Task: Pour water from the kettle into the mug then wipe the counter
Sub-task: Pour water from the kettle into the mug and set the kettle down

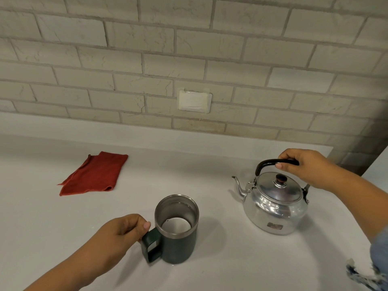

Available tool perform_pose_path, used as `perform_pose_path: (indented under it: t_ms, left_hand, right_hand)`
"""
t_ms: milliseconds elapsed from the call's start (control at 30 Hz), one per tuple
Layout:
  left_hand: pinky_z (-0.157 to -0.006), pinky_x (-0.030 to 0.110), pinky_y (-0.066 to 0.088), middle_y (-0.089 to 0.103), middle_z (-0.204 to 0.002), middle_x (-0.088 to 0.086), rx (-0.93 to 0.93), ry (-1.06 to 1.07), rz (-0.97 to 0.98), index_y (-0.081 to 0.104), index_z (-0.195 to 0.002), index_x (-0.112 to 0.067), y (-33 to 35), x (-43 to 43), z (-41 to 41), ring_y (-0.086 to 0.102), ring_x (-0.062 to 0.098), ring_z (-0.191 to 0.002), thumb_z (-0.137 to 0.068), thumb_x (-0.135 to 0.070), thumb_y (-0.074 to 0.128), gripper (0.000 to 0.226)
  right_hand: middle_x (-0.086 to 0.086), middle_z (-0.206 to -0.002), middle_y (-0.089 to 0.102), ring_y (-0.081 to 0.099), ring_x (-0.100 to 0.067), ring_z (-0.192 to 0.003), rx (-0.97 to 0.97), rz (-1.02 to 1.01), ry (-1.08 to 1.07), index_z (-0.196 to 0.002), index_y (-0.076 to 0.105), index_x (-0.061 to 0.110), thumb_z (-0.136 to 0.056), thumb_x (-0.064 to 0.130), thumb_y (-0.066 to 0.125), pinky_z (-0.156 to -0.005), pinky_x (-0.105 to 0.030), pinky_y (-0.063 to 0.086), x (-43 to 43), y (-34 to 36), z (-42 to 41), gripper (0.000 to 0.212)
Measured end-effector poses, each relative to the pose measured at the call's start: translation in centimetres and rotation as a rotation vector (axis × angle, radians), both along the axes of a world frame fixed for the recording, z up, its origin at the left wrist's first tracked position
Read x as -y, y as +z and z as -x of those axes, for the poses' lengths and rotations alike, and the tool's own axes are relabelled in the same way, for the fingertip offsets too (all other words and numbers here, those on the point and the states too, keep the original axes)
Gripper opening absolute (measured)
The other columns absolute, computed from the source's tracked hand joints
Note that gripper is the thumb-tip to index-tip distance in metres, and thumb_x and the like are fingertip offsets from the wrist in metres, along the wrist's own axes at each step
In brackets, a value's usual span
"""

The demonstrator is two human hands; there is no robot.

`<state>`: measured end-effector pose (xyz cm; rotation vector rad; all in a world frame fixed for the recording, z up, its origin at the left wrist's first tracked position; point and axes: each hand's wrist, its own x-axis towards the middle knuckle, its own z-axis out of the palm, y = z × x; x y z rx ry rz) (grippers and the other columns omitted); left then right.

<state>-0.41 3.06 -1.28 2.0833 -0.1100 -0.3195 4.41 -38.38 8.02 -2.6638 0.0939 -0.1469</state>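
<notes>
**Fingers [144,224] closed on mug [178,246] and kettle [275,211]**

Fingers of my left hand [117,234] are curled round the mug handle [150,247], low in the middle of the frame. My thumb tip lies on top of the handle, right beside the steel rim. The mug is dark green outside and bare metal inside. It stands upright on the pale worktop [63,227] with its handle pointing to the left of the frame. A pale disc shows at the bottom of the mug, and I cannot say for sure whether it is water or just the steel floor catching the light.

On the right of the frame, my right hand [304,166] comes in from the lower right edge, with a blue sleeve [380,248] at the border. Its fingers grip the kettle handle [266,163], a black arch raised above the lid. The kettle is shiny metal and appears to sit upright on the worktop. Its lid is on, the dark knob [281,179] is in the middle of the lid, and the thin spout [238,185] points to the left of the frame. Kettle and mug are apart, with bare worktop between them.

A red cloth [94,175] lies folded flat on the worktop in the left middle of the frame, well away from both hands. A pale brick wall [189,49] fills the upper half, with a blank cover plate [194,101] near its centre.
</notes>
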Motion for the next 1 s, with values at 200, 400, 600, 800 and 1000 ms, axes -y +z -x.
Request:
perform_pose_path:
  t_ms: [200,400,600,800,1000]
  left_hand:
    - [-0.076,0.025,0.047,0.07,-0.07,-0.001,0.016,0.034,-0.029,0.063,-0.063,-0.023,0.2,-0.2,-0.5,0.06,-0.001,-0.061,-0.09,-0.033,0.053,0.031]
    - [-0.087,0.04,0.047,0.071,-0.074,-0.002,0.124,0.117,-0.02,0.063,-0.067,-0.023,2.1,-0.4,-1.8,0.063,0.011,-0.072,-0.082,-0.043,0.055,0.026]
    - [-0.09,0.044,0.05,0.072,-0.075,-0.002,0.168,0.109,0.045,0.066,-0.068,-0.026,3.7,0.6,-2.8,0.066,0.021,-0.08,-0.083,-0.041,0.059,0.023]
    - [-0.083,0.041,0.05,0.07,-0.072,0.005,0.199,0.012,0.092,0.067,-0.073,-0.019,4.1,1.4,-3.6,0.065,0.015,-0.072,-0.036,-0.09,0.054,0.081]
    - [-0.083,0.044,0.05,0.07,-0.071,0.004,0.244,0.007,0.101,0.067,-0.076,-0.02,3.2,1.3,-4.3,0.065,0.017,-0.072,-0.038,-0.09,0.054,0.081]
  right_hand:
    - [0.002,-0.077,0.061,0.053,-0.012,-0.068,0.016,-0.052,0.0,-0.084,0.065,0.025,-0.085,0.031,0.065,-0.057,-0.023,0.037,0.4,-0.4,-0.2,0.005]
    - [0.005,-0.072,0.057,0.047,-0.007,-0.061,0.033,-0.078,0.005,-0.089,0.065,0.021,-0.086,0.028,0.063,-0.053,-0.019,0.032,0.7,-0.8,-0.1,0.008]
    - [0.003,-0.078,0.061,0.051,-0.009,-0.068,0.008,-0.157,-0.07,-0.087,0.066,0.022,-0.086,0.038,0.061,-0.058,-0.022,0.037,1.7,-0.8,-0.2,0.016]
    - [-0.003,-0.091,0.064,0.055,-0.017,-0.087,-0.03,-0.433,-0.181,-0.083,0.067,0.013,-0.086,0.039,0.061,-0.075,-0.031,0.04,2.0,-2.2,-0.9,0.026]
    - [-0.003,-0.08,0.059,0.05,-0.015,-0.073,0.036,-0.459,-0.184,-0.075,0.063,0.018,-0.087,0.034,0.061,-0.063,-0.027,0.041,2.6,-2.4,-2.4,0.02]
